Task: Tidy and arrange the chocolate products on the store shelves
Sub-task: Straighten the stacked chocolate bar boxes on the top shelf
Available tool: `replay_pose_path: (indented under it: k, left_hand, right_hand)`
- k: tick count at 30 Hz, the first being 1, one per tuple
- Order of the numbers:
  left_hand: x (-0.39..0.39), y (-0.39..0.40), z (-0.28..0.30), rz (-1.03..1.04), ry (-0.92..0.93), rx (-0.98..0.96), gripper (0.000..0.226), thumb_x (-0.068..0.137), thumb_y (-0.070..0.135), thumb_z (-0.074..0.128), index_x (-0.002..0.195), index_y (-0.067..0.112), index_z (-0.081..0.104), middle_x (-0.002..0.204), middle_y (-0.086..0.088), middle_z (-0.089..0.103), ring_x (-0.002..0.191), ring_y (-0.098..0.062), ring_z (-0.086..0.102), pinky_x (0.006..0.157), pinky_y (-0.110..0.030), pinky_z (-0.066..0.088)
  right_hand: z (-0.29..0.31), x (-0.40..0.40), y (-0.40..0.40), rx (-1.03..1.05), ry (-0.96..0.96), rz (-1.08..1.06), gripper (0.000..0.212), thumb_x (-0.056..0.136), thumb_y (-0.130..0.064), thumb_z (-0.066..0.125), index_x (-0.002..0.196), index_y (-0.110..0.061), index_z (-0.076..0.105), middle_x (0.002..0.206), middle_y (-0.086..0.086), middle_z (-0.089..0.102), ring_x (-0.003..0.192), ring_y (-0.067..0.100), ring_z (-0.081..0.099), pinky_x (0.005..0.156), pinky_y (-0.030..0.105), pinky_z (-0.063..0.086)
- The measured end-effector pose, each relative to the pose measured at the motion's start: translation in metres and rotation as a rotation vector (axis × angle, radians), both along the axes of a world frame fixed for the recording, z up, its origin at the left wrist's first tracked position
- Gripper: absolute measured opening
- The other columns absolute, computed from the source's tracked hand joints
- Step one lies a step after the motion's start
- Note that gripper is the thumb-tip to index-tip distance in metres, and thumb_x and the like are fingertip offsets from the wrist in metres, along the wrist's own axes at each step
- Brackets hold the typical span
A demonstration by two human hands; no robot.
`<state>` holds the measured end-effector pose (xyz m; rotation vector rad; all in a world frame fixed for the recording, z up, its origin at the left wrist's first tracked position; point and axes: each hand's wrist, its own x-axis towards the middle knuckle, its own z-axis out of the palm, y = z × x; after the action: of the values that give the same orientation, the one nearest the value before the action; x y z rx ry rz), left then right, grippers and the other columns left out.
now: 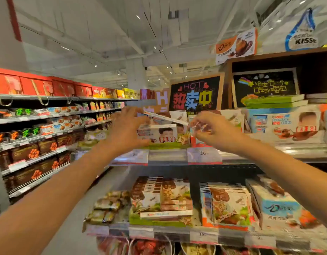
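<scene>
Both forearms extend toward the upper shelf (251, 159). Left hand (126, 128) grips the left end of a white chocolate box (157, 134), thumb below, fingers above; the box sits at the shelf front. Right hand (212, 130), just beside that box, pinches a small wrapped packet (199, 127), blurred.

Supermarket aisle, long stocked shelves (48, 115), shelf-edge price tags (203, 153), chalkboard promo sign (195, 94)
</scene>
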<state>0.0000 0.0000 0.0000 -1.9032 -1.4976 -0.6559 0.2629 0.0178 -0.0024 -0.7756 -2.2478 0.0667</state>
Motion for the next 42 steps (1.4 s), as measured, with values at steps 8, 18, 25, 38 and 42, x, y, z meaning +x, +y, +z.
replay_pose_path:
  k: [8, 18, 25, 38, 42]
  left_hand:
    - [-0.028, 0.026, 0.006, -0.341, 0.074, -0.020, 0.043, 0.065, 0.035, 0.081, 0.099, 0.017, 0.063, 0.110, -0.002, 0.059, 0.098, -0.020, 0.052, 0.079, -0.037, 0.046]
    - [-0.044, 0.049, 0.025, -0.349, -0.046, -0.160, 0.028, 0.075, 0.033, 0.075, 0.090, 0.026, 0.052, 0.095, 0.017, 0.056, 0.086, -0.006, 0.052, 0.067, -0.023, 0.041]
    - [-0.044, 0.048, 0.050, -0.435, -0.201, -0.288, 0.027, 0.078, 0.026, 0.072, 0.088, 0.023, 0.048, 0.093, 0.016, 0.063, 0.090, 0.003, 0.060, 0.067, -0.024, 0.055]
    - [-0.032, 0.043, 0.049, -0.425, -0.233, -0.219, 0.031, 0.070, 0.021, 0.079, 0.080, 0.029, 0.051, 0.090, 0.018, 0.062, 0.084, 0.003, 0.060, 0.065, -0.013, 0.051]
    - [-0.029, 0.039, 0.050, -0.415, -0.263, -0.156, 0.033, 0.065, 0.019, 0.082, 0.078, 0.030, 0.054, 0.086, 0.016, 0.064, 0.080, -0.002, 0.063, 0.062, -0.023, 0.055]
  right_hand:
    - [0.020, -0.063, 0.037, 0.230, -0.204, -0.162, 0.040, 0.075, -0.048, 0.070, 0.108, -0.027, 0.063, 0.116, -0.010, 0.046, 0.107, 0.005, 0.043, 0.084, 0.022, 0.037]
    - [0.041, -0.083, 0.051, 0.189, -0.299, -0.134, 0.026, 0.085, -0.041, 0.062, 0.099, -0.019, 0.060, 0.104, -0.005, 0.059, 0.095, 0.014, 0.053, 0.082, 0.031, 0.045]
    - [0.068, -0.066, 0.073, -0.145, 0.032, 0.085, 0.045, 0.101, -0.033, 0.032, 0.093, -0.003, 0.065, 0.089, 0.005, 0.066, 0.083, 0.013, 0.060, 0.072, 0.015, 0.044]
    - [0.069, -0.078, 0.105, 0.001, -0.277, -0.115, 0.019, 0.089, -0.020, 0.061, 0.098, -0.004, 0.067, 0.098, 0.008, 0.065, 0.086, 0.018, 0.059, 0.066, 0.020, 0.045]
    - [0.085, -0.065, 0.097, -0.029, -0.068, -0.074, 0.021, 0.091, -0.021, 0.059, 0.099, -0.003, 0.063, 0.097, 0.006, 0.067, 0.079, 0.014, 0.064, 0.062, 0.019, 0.052]
